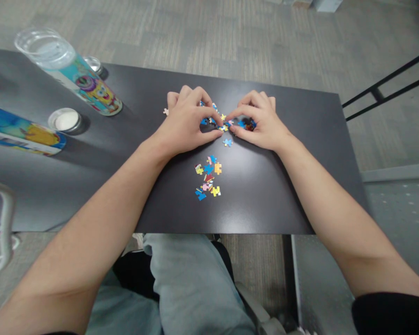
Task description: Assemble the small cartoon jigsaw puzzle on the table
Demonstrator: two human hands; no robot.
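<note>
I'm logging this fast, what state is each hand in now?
Left hand: curled, fingertips at puzzle pieces; grip can't be told.
Right hand: curled, fingertips there too; grip unclear.

The person is wearing plain black sleeves, the right sleeve (393,314) showing at four o'clock with a gently curved edge, while only a thin sliver of the left sleeve (59,333) is peeping in between seven and eight o'clock. The left forearm (104,200) is showing bare and narrowing toward an ungloved left hand (185,121) at eleven o'clock, and the right forearm (321,195), equally bare, is narrowing toward an ungloved right hand (260,121) between one and two o'clock. Pale grey-green trousers (192,279) are creasing softly at six o'clock.
</note>
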